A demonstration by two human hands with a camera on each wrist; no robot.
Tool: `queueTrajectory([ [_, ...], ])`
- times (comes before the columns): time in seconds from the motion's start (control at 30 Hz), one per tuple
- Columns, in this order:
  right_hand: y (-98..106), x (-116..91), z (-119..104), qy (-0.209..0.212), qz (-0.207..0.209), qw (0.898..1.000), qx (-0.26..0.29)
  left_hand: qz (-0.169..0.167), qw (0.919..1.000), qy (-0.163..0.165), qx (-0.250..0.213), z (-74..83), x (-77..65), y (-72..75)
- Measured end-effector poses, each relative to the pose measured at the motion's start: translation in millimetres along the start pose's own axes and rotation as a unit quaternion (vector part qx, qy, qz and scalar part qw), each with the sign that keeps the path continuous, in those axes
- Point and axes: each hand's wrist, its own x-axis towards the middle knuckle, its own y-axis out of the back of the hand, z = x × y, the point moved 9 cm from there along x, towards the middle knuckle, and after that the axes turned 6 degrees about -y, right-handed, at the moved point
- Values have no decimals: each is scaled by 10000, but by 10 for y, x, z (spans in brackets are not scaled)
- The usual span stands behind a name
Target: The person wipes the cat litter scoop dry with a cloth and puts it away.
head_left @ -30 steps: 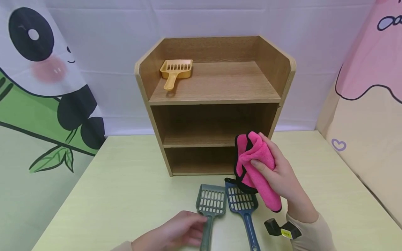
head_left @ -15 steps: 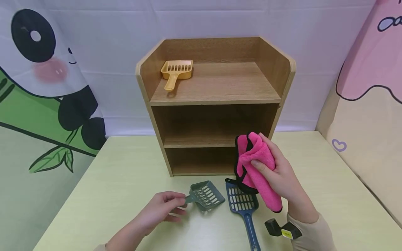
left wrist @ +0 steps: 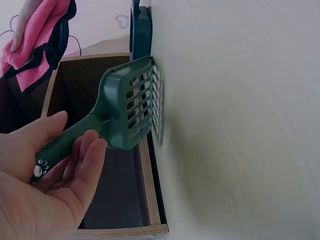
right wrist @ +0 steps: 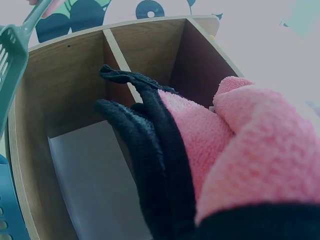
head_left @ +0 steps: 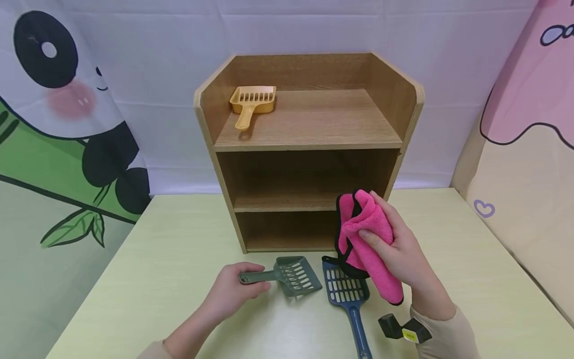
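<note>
Gripping hands: left hand (head_left: 229,291) holds green scoop (head_left: 280,273) by its handle; right hand (head_left: 400,247) grips pink cloth (head_left: 369,227).
Green scoop: just beside blue scoop (head_left: 351,305), contact with worktop (head_left: 134,274) unclear.
Left wrist view: shows handle's white paw print (left wrist: 39,169) clearly.
Head view: shows yellow scoop (head_left: 257,107) on top tier of shelf unit (head_left: 309,147).
Room: worktop runs leftward from left hand to its edge.

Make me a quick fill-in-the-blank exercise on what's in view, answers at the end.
The left hand holds the green scoop by its ____.
The right hand grips a mainly ____ cloth.
The yellow scoop sits on the shelf unit's ____ level.
The scoop nearest the cloth is ____.

Missing words: handle; pink; top; blue.
</note>
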Motion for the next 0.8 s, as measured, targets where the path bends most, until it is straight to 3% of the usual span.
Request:
queueTrajectory([
  [0.3, -5, 9, 7, 38, -6, 10000, 29, -268, 9988, -414, 51, 86, 90, -34],
  [0.47, -11, 14, 19, 7, -23, 10000, 63, -504, 9964, -588, -338, 129, 120, -11],
  [0.6, -9, 22, 33, -55, -35, 10000, 12, -568, 9929, -708, -770, 183, 137, 38],
  [0.8, -14, 37, 78, -302, -135, 9995, 0, -563, 9902, -1011, -785, 356, 139, 177],
])
